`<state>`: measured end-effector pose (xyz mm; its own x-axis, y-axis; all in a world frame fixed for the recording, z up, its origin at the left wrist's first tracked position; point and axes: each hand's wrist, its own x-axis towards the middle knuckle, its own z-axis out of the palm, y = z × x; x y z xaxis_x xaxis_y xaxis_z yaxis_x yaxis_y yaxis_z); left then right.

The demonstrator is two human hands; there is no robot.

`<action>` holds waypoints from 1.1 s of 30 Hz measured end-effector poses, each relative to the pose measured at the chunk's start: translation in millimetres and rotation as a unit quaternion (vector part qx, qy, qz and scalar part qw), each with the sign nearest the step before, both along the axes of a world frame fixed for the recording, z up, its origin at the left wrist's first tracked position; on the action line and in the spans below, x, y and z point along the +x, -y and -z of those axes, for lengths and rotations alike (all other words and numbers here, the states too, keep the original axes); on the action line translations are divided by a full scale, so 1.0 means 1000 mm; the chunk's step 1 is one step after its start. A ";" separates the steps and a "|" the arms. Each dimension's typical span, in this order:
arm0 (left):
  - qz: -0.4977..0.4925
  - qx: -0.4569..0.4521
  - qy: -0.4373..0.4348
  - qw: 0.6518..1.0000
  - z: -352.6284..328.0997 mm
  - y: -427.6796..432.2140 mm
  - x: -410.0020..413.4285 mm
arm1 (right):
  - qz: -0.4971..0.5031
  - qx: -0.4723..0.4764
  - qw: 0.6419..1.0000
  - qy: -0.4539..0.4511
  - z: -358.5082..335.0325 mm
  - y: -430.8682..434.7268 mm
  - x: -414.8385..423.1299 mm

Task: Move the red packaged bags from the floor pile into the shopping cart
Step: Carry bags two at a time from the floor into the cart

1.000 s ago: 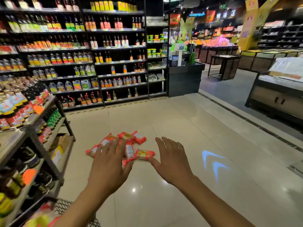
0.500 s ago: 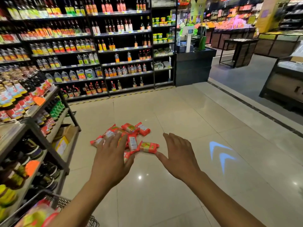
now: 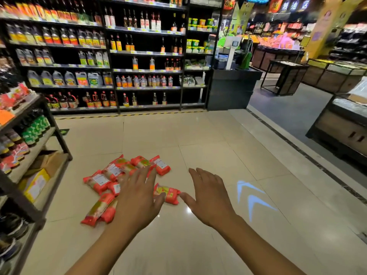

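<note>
Several red packaged bags [image 3: 111, 175] lie in a loose pile on the tiled floor, left of centre. One separate bag [image 3: 168, 193] lies at the pile's right edge. My left hand [image 3: 139, 199] hovers over the pile with fingers spread, holding nothing and hiding part of it. My right hand [image 3: 210, 197] is stretched out beside the separate bag, fingers straight, its thumb close to the bag's end. The shopping cart is out of view.
A low shelf rack [image 3: 29, 155] with bottles and cardboard boxes stands close on the left. Tall shelves of bottles [image 3: 119, 56] line the back. A dark counter [image 3: 232, 88] and display bins [image 3: 341, 124] stand to the right. A blue arrow light [image 3: 250, 197] lies on the floor.
The view has come nearer to the pile, and the cart's corner at the bottom left has dropped out of view. Both hands have stayed open, now reaching closer over the bags.
</note>
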<state>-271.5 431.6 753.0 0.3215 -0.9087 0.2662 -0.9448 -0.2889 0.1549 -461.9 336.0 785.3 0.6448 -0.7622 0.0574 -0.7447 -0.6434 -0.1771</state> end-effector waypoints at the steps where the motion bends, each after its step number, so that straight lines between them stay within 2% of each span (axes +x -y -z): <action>1: 0.000 0.001 0.003 1.000 0.001 0.014 0.007 | 0.001 0.001 1.000 -0.003 0.001 0.013 0.006; 11: -0.005 0.054 0.008 0.998 0.023 0.132 0.038 | -0.009 0.052 0.999 -0.014 0.036 0.142 0.043; 19: -0.081 0.094 0.022 0.992 0.028 0.242 0.076 | -0.103 0.038 0.994 -0.010 0.053 0.289 0.103; 25: -0.138 0.102 0.030 0.985 0.029 0.292 0.110 | -0.163 0.053 0.985 -0.024 0.069 0.358 0.162; 29: -0.184 0.137 0.020 0.973 0.054 0.323 0.143 | -0.180 0.076 0.980 -0.033 0.091 0.398 0.201; 33: -0.177 0.152 -0.005 0.973 0.097 0.351 0.193 | -0.178 0.091 0.978 -0.058 0.122 0.442 0.250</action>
<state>-78.4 80.2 656.1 0.6289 -0.7775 -0.0014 -0.7773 -0.6288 0.0197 -211.8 -105.7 663.1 0.8652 -0.4790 -0.1485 -0.5014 -0.8312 -0.2404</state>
